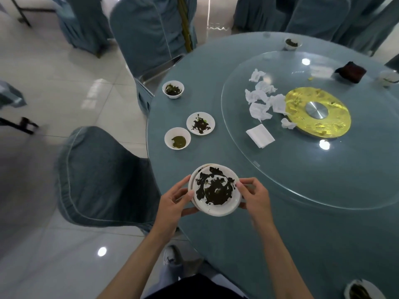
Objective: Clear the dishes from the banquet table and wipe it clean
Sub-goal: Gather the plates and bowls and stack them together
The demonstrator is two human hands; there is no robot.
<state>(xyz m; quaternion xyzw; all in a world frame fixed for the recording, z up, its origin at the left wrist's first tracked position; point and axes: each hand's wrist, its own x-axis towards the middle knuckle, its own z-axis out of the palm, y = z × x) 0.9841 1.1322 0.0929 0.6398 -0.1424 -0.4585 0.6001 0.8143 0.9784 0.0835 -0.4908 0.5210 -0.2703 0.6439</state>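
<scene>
A stack of white plates (224,209) smeared with dark sauce hangs over the near left edge of the round blue banquet table (216,67). My left hand (176,201) grips the stack's left rim, thumb on top. My right hand (254,196) pinches its right rim. Farther along the table edge sit a small white plate (200,124) with dark smears, a white bowl (177,138) with greenish sauce and a small cup (173,89) with dark leftovers. Crumpled white napkins (262,100) and a folded one (260,135) lie on the glass turntable (323,180).
Blue-covered chairs stand at the left (101,175) and behind (151,33) the table. A metal tray (159,69) sits beside the far chair. More cups (291,44), a dark cloth (350,72), a gold disc (318,112) and a dirty dish (362,291) are also on the table.
</scene>
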